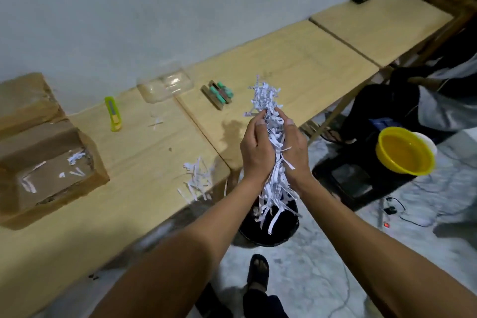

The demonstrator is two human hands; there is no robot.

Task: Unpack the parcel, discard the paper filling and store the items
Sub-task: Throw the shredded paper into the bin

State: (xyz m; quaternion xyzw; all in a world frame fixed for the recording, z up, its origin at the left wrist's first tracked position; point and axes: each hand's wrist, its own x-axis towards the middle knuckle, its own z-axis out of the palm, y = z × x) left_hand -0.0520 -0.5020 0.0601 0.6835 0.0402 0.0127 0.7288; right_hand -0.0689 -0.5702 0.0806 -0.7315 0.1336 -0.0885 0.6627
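White shredded paper (273,147) is pressed between our left hand (256,151) and right hand (294,150), a two-handed grip squeezing the bundle, strands dangling over the black bin (268,227) on the floor. More shreds (197,183) lie on the table (144,142) edge just beside. Farther left sits the open box (49,170).

Both forearms are bare with no sleeves in view, and the left hand (256,151) and right hand (296,148) wear no gloves; at six o'clock, a black open-toed sandal (258,272) and dark trousers (263,304)
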